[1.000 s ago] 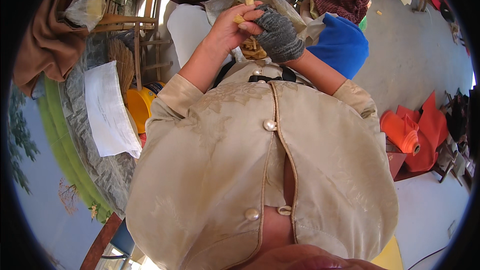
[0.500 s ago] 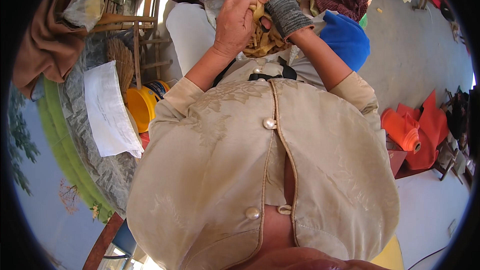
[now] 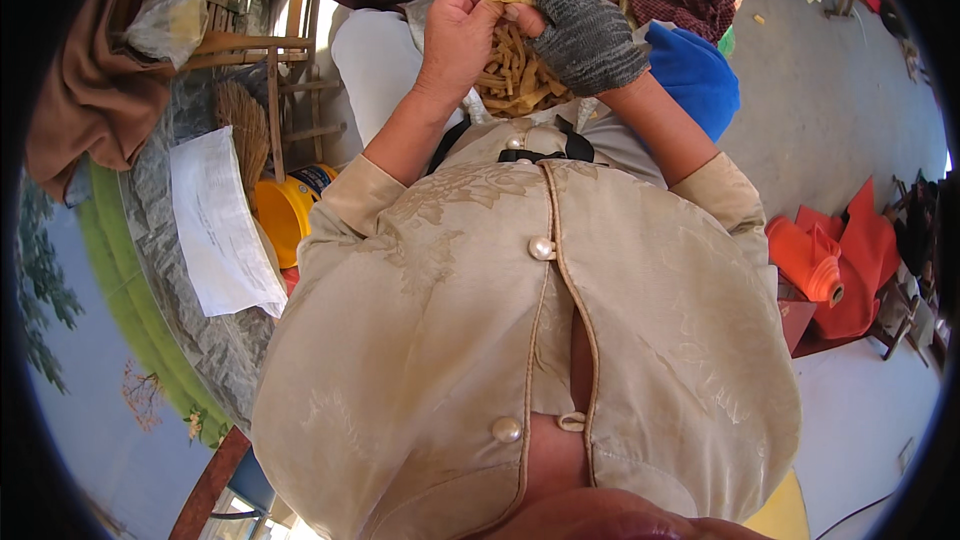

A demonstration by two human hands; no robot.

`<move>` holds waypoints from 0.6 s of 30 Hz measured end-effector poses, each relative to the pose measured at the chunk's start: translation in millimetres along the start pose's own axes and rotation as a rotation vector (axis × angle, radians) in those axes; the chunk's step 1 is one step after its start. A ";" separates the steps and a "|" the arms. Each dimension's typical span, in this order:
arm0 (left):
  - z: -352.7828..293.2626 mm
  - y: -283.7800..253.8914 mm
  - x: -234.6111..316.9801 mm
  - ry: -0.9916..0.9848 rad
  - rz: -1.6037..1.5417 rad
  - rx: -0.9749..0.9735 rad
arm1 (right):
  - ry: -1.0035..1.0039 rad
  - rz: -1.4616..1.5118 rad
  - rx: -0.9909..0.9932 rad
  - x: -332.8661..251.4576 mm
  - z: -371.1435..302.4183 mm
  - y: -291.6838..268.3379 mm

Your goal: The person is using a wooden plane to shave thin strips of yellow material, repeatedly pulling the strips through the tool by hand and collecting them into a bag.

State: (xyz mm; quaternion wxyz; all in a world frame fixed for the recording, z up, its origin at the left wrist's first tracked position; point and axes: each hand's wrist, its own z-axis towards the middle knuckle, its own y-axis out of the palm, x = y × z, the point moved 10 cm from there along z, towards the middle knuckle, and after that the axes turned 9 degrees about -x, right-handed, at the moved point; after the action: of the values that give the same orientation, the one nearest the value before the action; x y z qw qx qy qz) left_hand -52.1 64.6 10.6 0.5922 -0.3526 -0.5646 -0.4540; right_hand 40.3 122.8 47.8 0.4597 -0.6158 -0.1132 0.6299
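Cluttered outdoor yard | bare left hand (image 3: 455, 35) and gloved right hand (image 3: 588, 38), 12 o'clock, both pinch closed on tan strips bundle (image 3: 512, 70) | step: likely separating strips; next needs steady pull

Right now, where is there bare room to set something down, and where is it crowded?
Bare grey floor lies right of the blue cloth, above the orange fabric rolls. On the left it is crowded: yellow bucket, white paper sheet, wooden chair. Both the left hand and gloved right hand grip tan strips.
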 end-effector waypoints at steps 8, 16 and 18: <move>4.5 -0.9 4.5 0.047 0.180 -0.031 | 0.068 0.201 -0.080 28.9 11.7 5.3; 0.3 8.5 19.0 0.098 0.181 -0.012 | 0.272 0.705 -0.006 58.3 6.5 20.9; 0.2 16.5 28.4 0.146 0.301 -0.025 | 0.283 0.708 -0.015 58.2 5.9 16.4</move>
State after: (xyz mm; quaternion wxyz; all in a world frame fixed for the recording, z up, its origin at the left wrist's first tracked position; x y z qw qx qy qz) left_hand -38.1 66.4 40.3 0.6886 -0.4067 -0.4552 -0.3914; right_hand 38.4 158.0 -1.6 0.2201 -0.7012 0.1665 0.6573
